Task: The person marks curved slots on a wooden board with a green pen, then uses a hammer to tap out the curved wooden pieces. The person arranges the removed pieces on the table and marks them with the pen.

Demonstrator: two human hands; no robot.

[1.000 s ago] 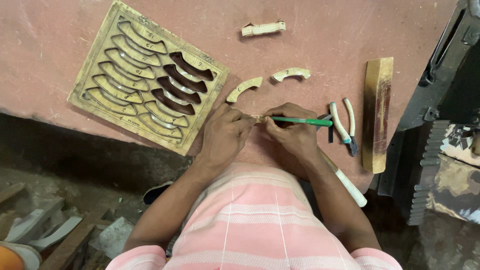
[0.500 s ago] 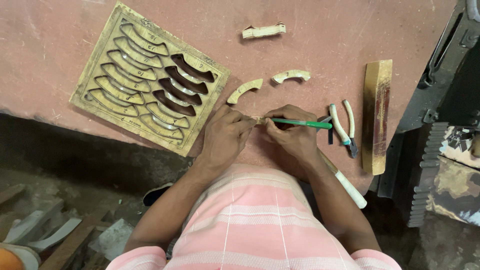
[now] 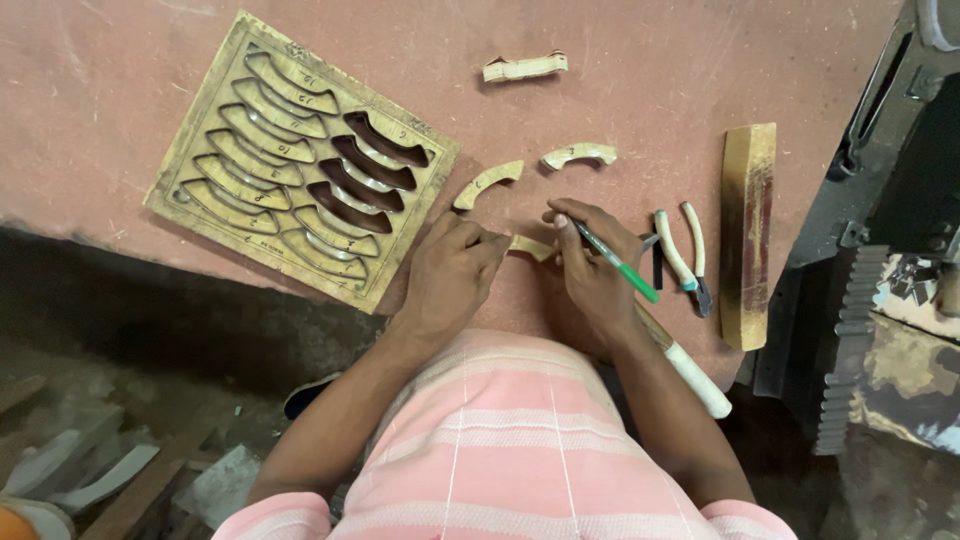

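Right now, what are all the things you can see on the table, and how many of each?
Slotted tray: one, yellowish tan, lying flat at the table's left; most curved slots hold pale pieces, about four look dark.
Loose curved pieces: two, pale tan, above the hands.
Curved piece: one, pale tan, between the two hands.
Stubby piece: one, pale, near the far edge.
Pliers: one, cream handles, right of the hands.
Wooden block: one, brown and yellow, far right.
White-handled tool: one, under the right forearm.
Table: one, reddish pink.
Left hand: holds the curved piece.
Right hand: holds a green pen.
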